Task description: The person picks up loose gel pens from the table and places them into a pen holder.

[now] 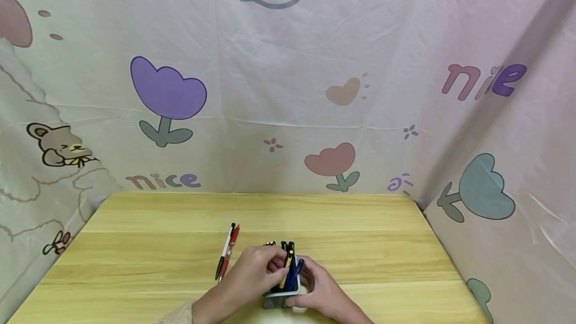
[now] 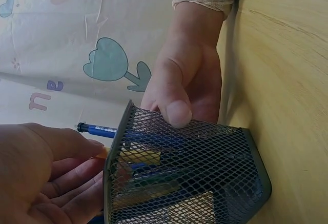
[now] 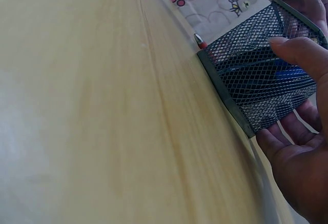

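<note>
A black mesh pen holder (image 1: 275, 302) stands on the table near its front edge, with several pens inside. My right hand (image 1: 325, 289) grips it from the right, thumb on the near side in the right wrist view and fingers around the wall. At the holder's mouth, my left hand (image 1: 252, 274) pinches a yellow pen (image 1: 283, 279) between thumb and fingers. Through the mesh (image 2: 205, 157), the left wrist view shows the pen's lower part still inside. Beside it a blue pen (image 1: 294, 275) leans out toward the right hand.
Left of the holder, a white-and-black pen (image 1: 224, 254) and a red pen (image 1: 230, 251) lie side by side on the wooden table (image 1: 382, 254). A printed cloth (image 1: 270, 89) hangs behind the table and along both sides.
</note>
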The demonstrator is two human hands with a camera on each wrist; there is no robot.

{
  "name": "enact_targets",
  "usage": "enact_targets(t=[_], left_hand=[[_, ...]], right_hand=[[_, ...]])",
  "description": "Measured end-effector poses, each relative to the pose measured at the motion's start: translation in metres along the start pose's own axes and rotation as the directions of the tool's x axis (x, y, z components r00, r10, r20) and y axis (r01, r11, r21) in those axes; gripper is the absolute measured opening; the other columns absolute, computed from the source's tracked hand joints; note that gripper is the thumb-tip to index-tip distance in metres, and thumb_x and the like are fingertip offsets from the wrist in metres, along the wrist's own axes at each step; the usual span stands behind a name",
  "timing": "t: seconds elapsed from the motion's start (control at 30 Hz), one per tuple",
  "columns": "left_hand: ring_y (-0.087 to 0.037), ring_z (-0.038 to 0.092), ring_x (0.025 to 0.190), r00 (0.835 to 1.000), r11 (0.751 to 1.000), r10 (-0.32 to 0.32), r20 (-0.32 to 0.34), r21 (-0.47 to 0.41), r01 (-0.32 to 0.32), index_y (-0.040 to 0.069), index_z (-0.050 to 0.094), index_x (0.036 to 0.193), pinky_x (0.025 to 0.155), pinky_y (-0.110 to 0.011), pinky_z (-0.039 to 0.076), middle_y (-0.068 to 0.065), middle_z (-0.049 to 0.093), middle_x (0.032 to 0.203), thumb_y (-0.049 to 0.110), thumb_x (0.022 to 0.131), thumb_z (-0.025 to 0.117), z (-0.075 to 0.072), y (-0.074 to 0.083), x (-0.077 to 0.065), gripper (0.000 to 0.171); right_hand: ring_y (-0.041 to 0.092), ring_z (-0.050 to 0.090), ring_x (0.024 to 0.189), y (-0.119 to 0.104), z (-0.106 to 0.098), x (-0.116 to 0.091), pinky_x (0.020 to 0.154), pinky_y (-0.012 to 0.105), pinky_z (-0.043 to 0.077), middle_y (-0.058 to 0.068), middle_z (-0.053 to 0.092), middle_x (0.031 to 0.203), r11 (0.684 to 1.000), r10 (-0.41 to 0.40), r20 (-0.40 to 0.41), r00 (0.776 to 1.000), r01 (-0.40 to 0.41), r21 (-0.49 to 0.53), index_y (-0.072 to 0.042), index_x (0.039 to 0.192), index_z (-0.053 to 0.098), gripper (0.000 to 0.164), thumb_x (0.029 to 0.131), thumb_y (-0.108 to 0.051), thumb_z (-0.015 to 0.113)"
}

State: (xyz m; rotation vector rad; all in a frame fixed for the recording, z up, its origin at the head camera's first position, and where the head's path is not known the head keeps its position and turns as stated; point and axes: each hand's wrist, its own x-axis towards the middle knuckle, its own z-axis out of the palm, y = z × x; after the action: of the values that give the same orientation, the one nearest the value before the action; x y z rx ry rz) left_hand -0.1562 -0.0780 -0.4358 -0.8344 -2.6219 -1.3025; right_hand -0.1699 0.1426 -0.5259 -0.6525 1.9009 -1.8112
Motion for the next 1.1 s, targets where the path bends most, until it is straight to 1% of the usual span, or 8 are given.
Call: enact_targets(t=[0.33, 0.63, 0.8, 0.97, 1.1], left_hand=[[0.008, 0.063, 0.069, 1.000, 0.999, 0.020, 0.001, 0.030, -0.020, 0.002, 0.073, 0.092, 0.059, -0.004, 0.054, -0.004, 0.075, 0.082, -0.001, 0.084, 0.080, 0.005, -0.001, 0.000, 0.011], [0.011, 0.060, 0.070, 0.997, 0.996, -0.019, 0.069, 0.085, 0.013, 0.001, 0.074, 0.094, 0.059, -0.002, 0.051, -0.002, 0.075, 0.083, 0.001, 0.084, 0.081, 0.006, 0.004, 0.001, 0.011], [0.011, 0.059, 0.069, 0.996, 0.992, -0.029, 0.081, 0.122, 0.019, 0.002, 0.076, 0.094, 0.060, -0.002, 0.051, 0.000, 0.075, 0.082, 0.003, 0.085, 0.081, 0.008, 0.006, 0.002, 0.010], [0.010, 0.060, 0.070, 0.997, 0.989, -0.017, 0.079, 0.150, 0.005, 0.003, 0.077, 0.096, 0.059, -0.002, 0.050, -0.001, 0.075, 0.084, 0.004, 0.084, 0.082, 0.009, 0.009, 0.001, 0.013], [0.007, 0.062, 0.071, 0.998, 0.985, 0.006, 0.060, 0.170, -0.016, 0.002, 0.077, 0.100, 0.059, -0.002, 0.050, -0.003, 0.076, 0.088, 0.005, 0.084, 0.083, 0.007, 0.010, -0.001, 0.017]], right_hand=[[0.006, 0.056, 0.138, 0.000, 0.000, 0.000, 0.115, 0.016, 0.047, 0.018, 0.050, 0.155, 1.000, -0.003, 0.002, 1.000, 0.003, 0.000, -0.012, 0.149, 0.046, 0.076, 0.083, -0.006, 0.084], [0.006, 0.055, 0.139, 0.000, 0.000, 0.000, 0.116, 0.017, 0.046, 0.018, 0.050, 0.156, 1.000, -0.001, 0.010, 1.000, 0.001, 0.010, -0.012, 0.151, 0.045, 0.076, 0.084, -0.007, 0.083], [0.008, 0.056, 0.138, 0.000, -0.001, -0.001, 0.113, 0.017, 0.048, 0.017, 0.051, 0.155, 1.000, 0.010, 0.013, 1.000, -0.010, 0.017, -0.013, 0.150, 0.046, 0.074, 0.085, -0.007, 0.083], [0.009, 0.058, 0.136, 0.001, -0.001, -0.001, 0.112, 0.016, 0.049, 0.017, 0.053, 0.153, 1.000, 0.012, 0.007, 1.000, -0.012, 0.013, -0.013, 0.149, 0.048, 0.073, 0.085, -0.007, 0.083], [0.008, 0.058, 0.136, 0.001, -0.001, 0.000, 0.112, 0.016, 0.049, 0.016, 0.052, 0.153, 1.000, 0.011, 0.007, 1.000, -0.011, 0.013, -0.013, 0.149, 0.048, 0.073, 0.085, -0.008, 0.083]])
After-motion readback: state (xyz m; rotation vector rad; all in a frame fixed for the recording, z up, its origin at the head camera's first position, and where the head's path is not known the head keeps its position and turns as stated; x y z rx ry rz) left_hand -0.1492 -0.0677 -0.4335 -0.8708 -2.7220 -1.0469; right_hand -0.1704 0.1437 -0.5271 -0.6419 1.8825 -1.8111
